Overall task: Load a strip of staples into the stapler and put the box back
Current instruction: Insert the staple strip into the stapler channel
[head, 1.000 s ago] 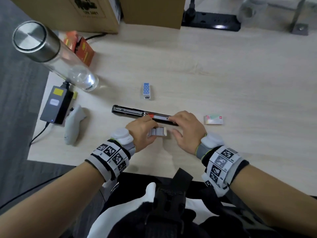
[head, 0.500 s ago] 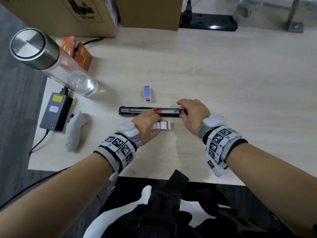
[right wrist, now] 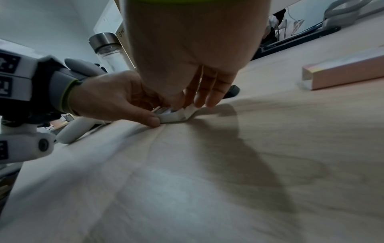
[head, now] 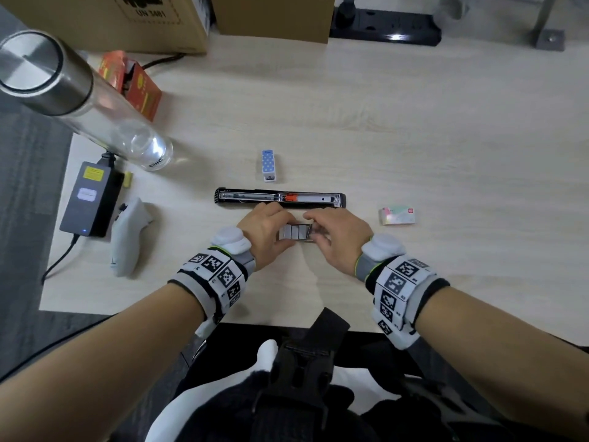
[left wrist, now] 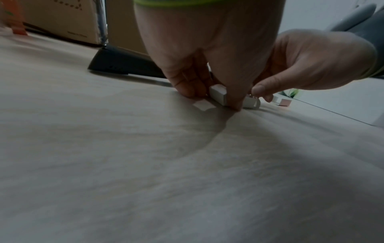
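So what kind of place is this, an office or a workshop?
Most likely an office desk: a pale wooden table with a power strip, a laptop charger and cardboard boxes at the back.

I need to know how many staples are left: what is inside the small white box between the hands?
Inside the white box several grey staple strips lie side by side. The right hand covers its right end, hiding anything there.

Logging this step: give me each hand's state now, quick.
Left hand: fingers and thumb pinch the staple box on the table.
Right hand: fingers curled at the box's open end; what they hold cannot be told.
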A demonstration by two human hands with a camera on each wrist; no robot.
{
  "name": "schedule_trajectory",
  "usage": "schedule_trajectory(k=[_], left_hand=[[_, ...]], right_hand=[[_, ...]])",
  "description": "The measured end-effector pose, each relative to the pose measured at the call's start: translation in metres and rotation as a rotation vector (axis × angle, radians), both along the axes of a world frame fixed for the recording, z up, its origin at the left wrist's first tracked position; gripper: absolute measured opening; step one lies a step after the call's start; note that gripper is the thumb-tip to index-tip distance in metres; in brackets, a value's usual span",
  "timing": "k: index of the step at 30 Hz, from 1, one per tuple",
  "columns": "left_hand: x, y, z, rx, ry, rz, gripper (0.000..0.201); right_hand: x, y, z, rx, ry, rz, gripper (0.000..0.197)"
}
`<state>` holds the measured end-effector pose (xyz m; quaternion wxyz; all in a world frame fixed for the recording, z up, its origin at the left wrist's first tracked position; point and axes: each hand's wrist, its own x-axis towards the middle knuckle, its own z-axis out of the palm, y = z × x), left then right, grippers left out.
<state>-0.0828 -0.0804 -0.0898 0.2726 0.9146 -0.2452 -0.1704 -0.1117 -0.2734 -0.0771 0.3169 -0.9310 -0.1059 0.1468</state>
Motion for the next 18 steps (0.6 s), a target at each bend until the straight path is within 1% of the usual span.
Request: schedule_trajectory(k=[3, 8, 18], left_hand=[[0.0, 0.001, 0.0, -0.006, 0.01, 0.01, 0.035], [0.0, 0.001, -0.001, -0.022, -0.004, 0.029, 0.034], [0.0, 0.001, -0.003, -0.03, 0.02, 0.039, 0.036]], right_hand=[[-0.001, -0.006, 0.0, -0.03, 0.027, -0.033, 0.035], [-0.002, -0.005, 0.002, -0.013, 0.021, -0.074, 0.034], [0.003, 0.008, 0.005, -0.019, 0.046, -0.049, 0.037]])
